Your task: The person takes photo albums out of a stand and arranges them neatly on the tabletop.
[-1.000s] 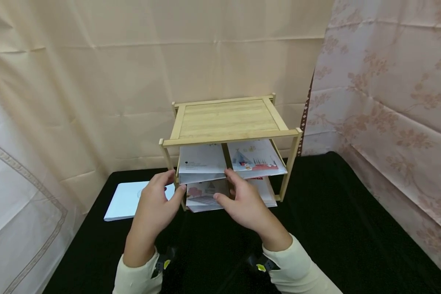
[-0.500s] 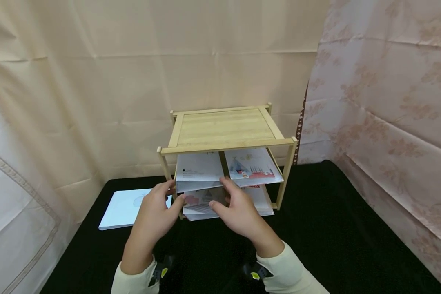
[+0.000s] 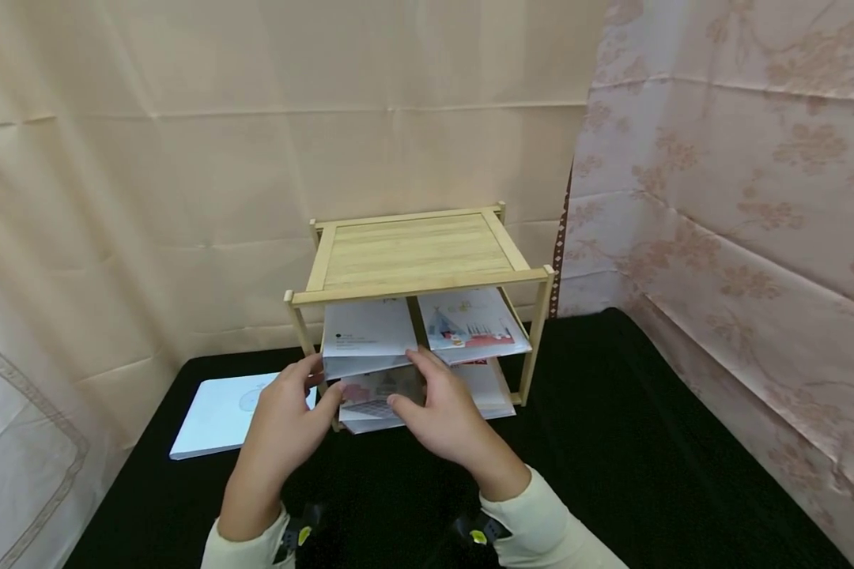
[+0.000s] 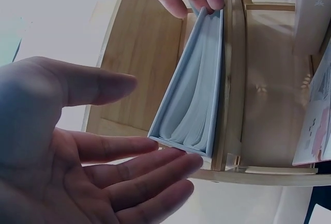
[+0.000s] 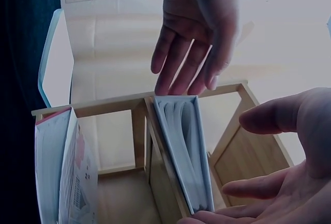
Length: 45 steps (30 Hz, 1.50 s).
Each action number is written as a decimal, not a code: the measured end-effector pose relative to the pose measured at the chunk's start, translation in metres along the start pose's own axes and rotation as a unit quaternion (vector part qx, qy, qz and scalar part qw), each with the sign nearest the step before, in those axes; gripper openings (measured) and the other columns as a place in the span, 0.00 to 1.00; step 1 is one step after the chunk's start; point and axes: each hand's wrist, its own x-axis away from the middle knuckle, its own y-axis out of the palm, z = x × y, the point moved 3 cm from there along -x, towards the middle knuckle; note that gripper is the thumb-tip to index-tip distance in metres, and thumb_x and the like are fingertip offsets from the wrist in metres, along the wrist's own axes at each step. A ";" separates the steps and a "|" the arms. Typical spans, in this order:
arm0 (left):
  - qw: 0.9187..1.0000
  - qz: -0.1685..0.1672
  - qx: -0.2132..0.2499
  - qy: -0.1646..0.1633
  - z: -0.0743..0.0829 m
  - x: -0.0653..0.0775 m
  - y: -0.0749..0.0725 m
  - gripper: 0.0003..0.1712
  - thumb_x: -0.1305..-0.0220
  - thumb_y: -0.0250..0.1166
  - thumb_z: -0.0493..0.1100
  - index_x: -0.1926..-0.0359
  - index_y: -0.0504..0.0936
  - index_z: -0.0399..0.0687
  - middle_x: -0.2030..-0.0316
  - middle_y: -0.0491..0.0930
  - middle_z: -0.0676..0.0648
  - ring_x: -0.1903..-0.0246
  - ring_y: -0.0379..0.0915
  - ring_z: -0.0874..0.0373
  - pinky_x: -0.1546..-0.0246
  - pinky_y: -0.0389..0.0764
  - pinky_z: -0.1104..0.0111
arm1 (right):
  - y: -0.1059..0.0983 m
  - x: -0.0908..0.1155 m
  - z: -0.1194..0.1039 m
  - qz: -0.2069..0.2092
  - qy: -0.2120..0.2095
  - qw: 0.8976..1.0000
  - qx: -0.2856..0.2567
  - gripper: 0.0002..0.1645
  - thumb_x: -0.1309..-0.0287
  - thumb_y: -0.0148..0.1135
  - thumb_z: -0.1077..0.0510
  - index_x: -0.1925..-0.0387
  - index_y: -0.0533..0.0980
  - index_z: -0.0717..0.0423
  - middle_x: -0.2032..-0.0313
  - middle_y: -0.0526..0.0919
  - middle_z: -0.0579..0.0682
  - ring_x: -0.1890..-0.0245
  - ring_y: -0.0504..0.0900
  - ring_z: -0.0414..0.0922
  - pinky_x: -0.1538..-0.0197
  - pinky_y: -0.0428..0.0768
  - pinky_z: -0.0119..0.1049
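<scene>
On the middle shelf of a small wooden rack (image 3: 416, 251) lies a white hardcover book (image 3: 370, 325). Its pages (image 4: 186, 105) bow and fan between the covers in the left wrist view. My left hand (image 3: 285, 423) touches the book's left edge with extended fingers, the thumb held apart. At the front right corner of the same book, my right hand (image 3: 444, 411) rests its fingertips, thumb spread below. Neither hand is wrapped round the book. Beside it on that shelf lies a second white book (image 3: 473, 322) with a tent picture.
Below, the bottom shelf carries an illustrated book (image 3: 373, 393) and another white book (image 3: 487, 387). A pale blue book (image 3: 213, 415) lies left of the rack on the black tablecloth (image 3: 612, 442). Curtains (image 3: 370, 142) hang behind and at both sides.
The head view has shifted, so the rack sits lower and further left in the picture. Both hands keep nearly the same place on the book.
</scene>
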 end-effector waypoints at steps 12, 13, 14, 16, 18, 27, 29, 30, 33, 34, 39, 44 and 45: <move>0.999 -0.004 0.038 -0.015 -0.002 -0.001 0.001 0.30 0.26 0.63 0.50 0.31 0.71 0.37 0.36 0.76 0.35 0.41 0.80 0.36 0.42 0.82 0.46 | 0.000 0.002 -0.002 0.016 -0.003 1.000 0.013 0.40 0.38 0.68 0.52 0.27 0.69 0.59 0.25 0.64 0.62 0.25 0.63 0.63 0.24 0.60 0.62; 0.999 -0.003 0.040 -0.019 -0.002 -0.001 0.001 0.30 0.26 0.63 0.50 0.32 0.71 0.38 0.37 0.77 0.35 0.42 0.81 0.37 0.43 0.82 0.46 | 0.000 0.002 -0.002 0.017 0.000 1.000 0.012 0.40 0.38 0.69 0.52 0.27 0.69 0.59 0.26 0.65 0.62 0.26 0.64 0.62 0.24 0.61 0.61; 0.999 -0.002 0.041 -0.023 -0.003 -0.001 0.000 0.29 0.26 0.63 0.50 0.32 0.72 0.38 0.38 0.78 0.35 0.42 0.81 0.38 0.43 0.83 0.46 | -0.001 0.002 -0.002 0.019 0.003 1.000 0.011 0.40 0.38 0.69 0.52 0.27 0.69 0.59 0.28 0.66 0.62 0.27 0.66 0.62 0.25 0.62 0.61; 0.999 0.001 0.043 -0.032 -0.003 0.000 -0.001 0.28 0.26 0.63 0.50 0.34 0.73 0.39 0.40 0.80 0.36 0.44 0.82 0.39 0.45 0.84 0.47 | -0.002 0.002 -0.002 0.020 0.010 1.000 0.016 0.40 0.38 0.69 0.51 0.27 0.69 0.59 0.30 0.68 0.61 0.30 0.69 0.60 0.27 0.66 0.60; 0.998 0.005 0.043 -0.041 -0.004 0.001 -0.003 0.26 0.26 0.63 0.51 0.35 0.74 0.40 0.42 0.81 0.37 0.45 0.83 0.41 0.47 0.85 0.49 | -0.003 0.002 -0.003 0.023 0.016 0.999 0.021 0.40 0.37 0.69 0.50 0.27 0.69 0.59 0.34 0.69 0.61 0.35 0.72 0.59 0.31 0.71 0.57; 0.997 0.019 0.024 -0.072 -0.009 0.001 -0.009 0.26 0.25 0.57 0.62 0.44 0.78 0.46 0.46 0.84 0.40 0.48 0.84 0.44 0.56 0.86 0.53 | -0.012 -0.002 -0.003 0.052 0.003 0.999 -0.004 0.32 0.34 0.67 0.52 0.34 0.75 0.65 0.51 0.80 0.55 0.53 0.82 0.47 0.48 0.85 0.42; 0.997 0.026 0.020 -0.075 -0.011 0.000 -0.010 0.27 0.25 0.56 0.64 0.46 0.80 0.47 0.48 0.86 0.41 0.50 0.85 0.46 0.57 0.85 0.54 | -0.015 -0.002 -0.002 0.063 0.006 0.998 -0.006 0.29 0.34 0.68 0.53 0.37 0.78 0.64 0.54 0.81 0.52 0.56 0.84 0.44 0.51 0.86 0.38; 0.996 0.027 0.019 -0.078 -0.012 0.000 -0.010 0.27 0.24 0.54 0.65 0.47 0.80 0.47 0.50 0.86 0.41 0.51 0.85 0.47 0.58 0.85 0.56 | -0.016 -0.002 -0.002 0.068 0.006 0.998 -0.003 0.27 0.34 0.68 0.53 0.39 0.79 0.63 0.56 0.82 0.50 0.58 0.84 0.43 0.53 0.86 0.37; 0.996 0.020 0.022 -0.089 -0.012 0.000 -0.011 0.28 0.22 0.51 0.64 0.48 0.81 0.46 0.55 0.87 0.42 0.55 0.86 0.50 0.64 0.83 0.61 | -0.020 -0.002 -0.002 0.081 0.007 0.997 0.010 0.22 0.35 0.69 0.53 0.44 0.83 0.59 0.61 0.84 0.46 0.64 0.83 0.40 0.58 0.85 0.35; 0.995 0.015 0.024 -0.093 -0.012 0.000 -0.011 0.28 0.22 0.50 0.64 0.47 0.81 0.45 0.56 0.87 0.41 0.58 0.86 0.50 0.67 0.82 0.62 | -0.021 -0.002 -0.002 0.084 0.005 0.996 0.016 0.20 0.35 0.69 0.53 0.45 0.84 0.57 0.63 0.85 0.44 0.65 0.83 0.40 0.59 0.84 0.35; 0.994 -0.014 0.030 -0.108 -0.012 0.000 -0.012 0.27 0.20 0.49 0.60 0.45 0.80 0.43 0.50 0.86 0.38 0.67 0.84 0.56 0.70 0.77 0.65 | -0.026 -0.003 -0.001 0.094 0.003 0.995 0.033 0.12 0.36 0.69 0.53 0.54 0.87 0.52 0.69 0.84 0.42 0.71 0.82 0.38 0.65 0.83 0.35; 0.992 -0.034 0.034 -0.121 -0.014 -0.001 -0.012 0.31 0.22 0.49 0.64 0.42 0.78 0.42 0.47 0.85 0.37 0.69 0.84 0.58 0.69 0.76 0.65 | -0.028 -0.005 0.003 0.086 0.011 0.996 0.020 0.07 0.37 0.71 0.54 0.59 0.86 0.50 0.69 0.83 0.44 0.76 0.81 0.39 0.72 0.81 0.35; 0.991 -0.037 0.035 -0.123 -0.014 -0.001 -0.013 0.32 0.22 0.49 0.65 0.42 0.78 0.42 0.48 0.86 0.38 0.69 0.84 0.58 0.69 0.76 0.65 | -0.028 -0.005 0.004 0.085 0.011 0.996 0.018 0.07 0.38 0.71 0.54 0.60 0.86 0.49 0.69 0.83 0.44 0.77 0.81 0.40 0.74 0.80 0.35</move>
